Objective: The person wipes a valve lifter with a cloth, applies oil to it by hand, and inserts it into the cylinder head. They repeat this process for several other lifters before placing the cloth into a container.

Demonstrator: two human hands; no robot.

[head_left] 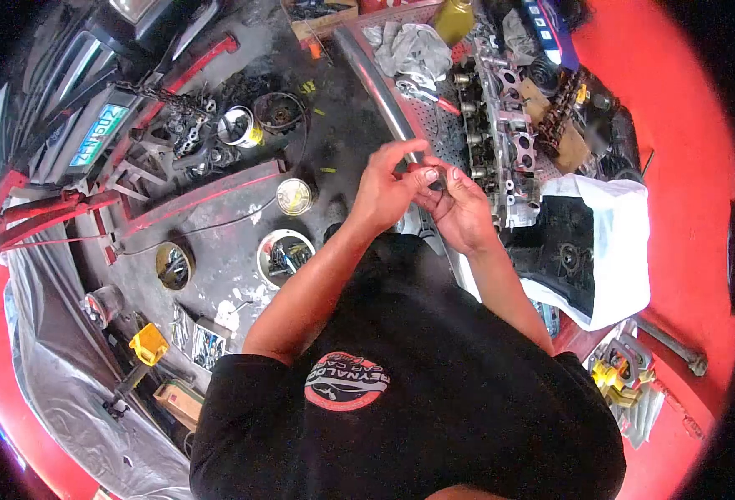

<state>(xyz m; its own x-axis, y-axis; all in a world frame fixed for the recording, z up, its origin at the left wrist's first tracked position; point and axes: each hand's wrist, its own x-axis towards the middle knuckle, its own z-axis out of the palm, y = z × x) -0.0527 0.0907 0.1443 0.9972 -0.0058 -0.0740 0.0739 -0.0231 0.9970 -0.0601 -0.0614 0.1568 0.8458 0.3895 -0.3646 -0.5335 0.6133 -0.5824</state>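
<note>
My left hand [386,190] is closed, with thumb and fingers pinched on a small dark metal part [415,157] whose rounded end shows above the thumb. Beside it, my right hand [465,215] is closed too, its thumb and fingertips meeting at the lower end of the same part. Much of the part is hidden by the fingers. Both hands are above the edge of a metal tray [439,125], left of a long engine cylinder head [501,133]. A red-handled tool [441,102] and a grey rag [413,52] lie farther up on the tray.
On the floor at left are a tub of metal parts [285,255], a round can [295,197], a white bucket [240,127] and a red metal frame [205,200]. A white-wrapped box [622,250] stands at right, near a red surface [676,150].
</note>
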